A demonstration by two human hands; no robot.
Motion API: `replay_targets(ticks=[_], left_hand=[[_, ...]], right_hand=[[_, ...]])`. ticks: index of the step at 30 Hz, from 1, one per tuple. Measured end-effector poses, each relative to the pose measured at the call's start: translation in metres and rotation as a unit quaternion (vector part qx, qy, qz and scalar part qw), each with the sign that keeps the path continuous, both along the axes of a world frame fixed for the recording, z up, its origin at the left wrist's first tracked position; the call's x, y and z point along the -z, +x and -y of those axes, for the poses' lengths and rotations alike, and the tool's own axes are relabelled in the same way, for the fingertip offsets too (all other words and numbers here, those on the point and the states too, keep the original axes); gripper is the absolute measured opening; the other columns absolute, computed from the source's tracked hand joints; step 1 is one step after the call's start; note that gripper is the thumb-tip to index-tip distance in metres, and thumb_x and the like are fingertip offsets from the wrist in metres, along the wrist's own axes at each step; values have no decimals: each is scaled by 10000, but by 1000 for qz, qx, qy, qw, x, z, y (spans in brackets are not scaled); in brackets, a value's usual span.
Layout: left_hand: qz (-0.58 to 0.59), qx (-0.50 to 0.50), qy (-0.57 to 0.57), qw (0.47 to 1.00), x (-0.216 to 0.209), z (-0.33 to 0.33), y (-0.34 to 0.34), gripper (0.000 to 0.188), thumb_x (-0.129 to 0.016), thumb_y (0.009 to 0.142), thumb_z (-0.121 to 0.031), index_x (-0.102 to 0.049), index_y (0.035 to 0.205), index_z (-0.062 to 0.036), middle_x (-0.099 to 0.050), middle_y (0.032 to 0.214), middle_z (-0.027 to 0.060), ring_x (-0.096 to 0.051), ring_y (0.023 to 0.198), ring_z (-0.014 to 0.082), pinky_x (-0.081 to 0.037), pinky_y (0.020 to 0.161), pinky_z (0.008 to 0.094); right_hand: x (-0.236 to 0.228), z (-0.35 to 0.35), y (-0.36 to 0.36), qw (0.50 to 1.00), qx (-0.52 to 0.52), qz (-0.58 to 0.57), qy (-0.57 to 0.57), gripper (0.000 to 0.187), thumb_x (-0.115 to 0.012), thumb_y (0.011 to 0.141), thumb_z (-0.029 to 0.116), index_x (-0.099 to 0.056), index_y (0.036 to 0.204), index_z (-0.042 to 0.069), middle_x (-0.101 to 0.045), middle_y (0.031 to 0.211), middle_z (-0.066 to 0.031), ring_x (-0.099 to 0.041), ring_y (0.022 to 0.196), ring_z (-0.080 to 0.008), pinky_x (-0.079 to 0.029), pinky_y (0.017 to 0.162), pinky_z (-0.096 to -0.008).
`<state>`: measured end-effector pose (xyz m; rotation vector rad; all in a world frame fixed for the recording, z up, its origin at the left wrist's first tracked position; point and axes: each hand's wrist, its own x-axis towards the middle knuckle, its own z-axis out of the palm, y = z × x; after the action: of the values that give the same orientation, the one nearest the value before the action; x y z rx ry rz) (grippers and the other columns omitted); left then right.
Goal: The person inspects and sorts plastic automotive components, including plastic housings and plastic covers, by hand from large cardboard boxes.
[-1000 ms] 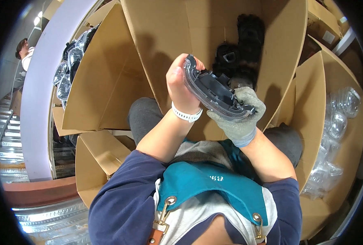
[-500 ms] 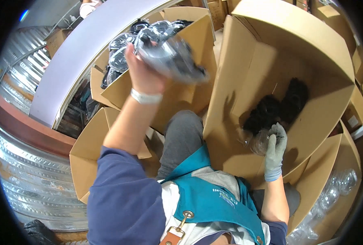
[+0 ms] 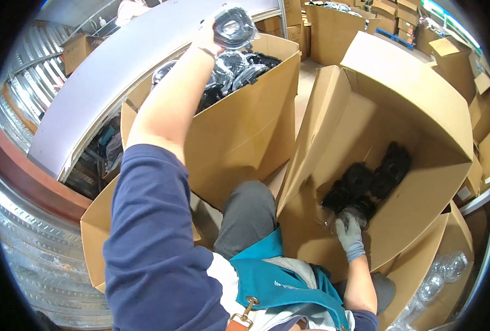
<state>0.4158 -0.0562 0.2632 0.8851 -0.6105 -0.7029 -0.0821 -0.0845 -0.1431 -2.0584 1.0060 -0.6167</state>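
High at the far left, my bare left hand (image 3: 206, 37) grips a black round part in a clear plastic bag (image 3: 235, 27). It is raised above an open cardboard box (image 3: 250, 118) heaped with similar bagged black parts (image 3: 235, 69). My right hand (image 3: 349, 236), in a grey glove, reaches into a tilted cardboard box (image 3: 294, 243) on the right. Its fingers close on a clear rounded plastic piece (image 3: 357, 216), partly hidden by the glove. Just beyond it, several dark round parts (image 3: 358, 177) lie against one another on the box's inner wall.
A long pale tabletop (image 3: 90, 105) curves along the left, with corrugated metal (image 3: 46, 243) below. At lower right, another carton (image 3: 391, 314) holds clear domed plastic pieces (image 3: 432, 284). Stacked cartons (image 3: 396, 19) stand at the back; a lower carton (image 3: 98, 243) is beside my left arm.
My left hand has moved up and away with the bagged black part, now above the far side of the heaped box. My right hand with the clear piece has shifted slightly left and down in view.
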Motion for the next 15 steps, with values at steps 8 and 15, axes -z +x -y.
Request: replay_targets(ticks=[8,15], left_hand=[[134,-220,224,940,46,83,52,419,-334,938,-326,-561,1144,-41,-574,1158,192,-582,1041,349,-467,885,541],[700,-309,474,436,60,93,35,384,-439,854,-324,-617,1067,-57,-636,1041,179,-607,979,315,-466,850,425]], right_hand=[[18,12,3,997,19,47,50,383,-643,825,295,-569,1033,-19,-600,960,-225,-563,921,-366,-449,837,-385],[5,14,6,997,12,68,-39,369,-635,835,268,-577,1041,-32,-606,997,-240,-567,960,-376,-447,858,-395]])
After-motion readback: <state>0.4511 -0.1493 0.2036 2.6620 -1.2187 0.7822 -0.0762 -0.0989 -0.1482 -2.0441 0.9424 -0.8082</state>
